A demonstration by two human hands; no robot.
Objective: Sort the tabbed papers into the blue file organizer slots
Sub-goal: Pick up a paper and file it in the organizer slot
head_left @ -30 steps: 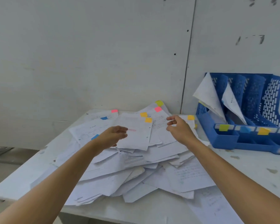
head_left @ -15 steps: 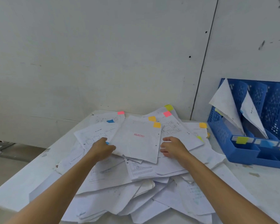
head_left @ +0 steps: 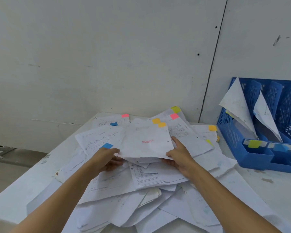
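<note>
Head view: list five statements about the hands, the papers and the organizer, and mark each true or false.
1. The left hand and the right hand both grip the red-stamped sheet. True.
2. That sheet's top corner bears a pink tab. False: it bears an orange tab.
3. The blue file organizer stands to the right of the paper pile. True.
4. The organizer's slots hold no paper. False: two filed sheets stand in them.
5. Its leftmost front label is pink. False: it is a yellow label.
</note>
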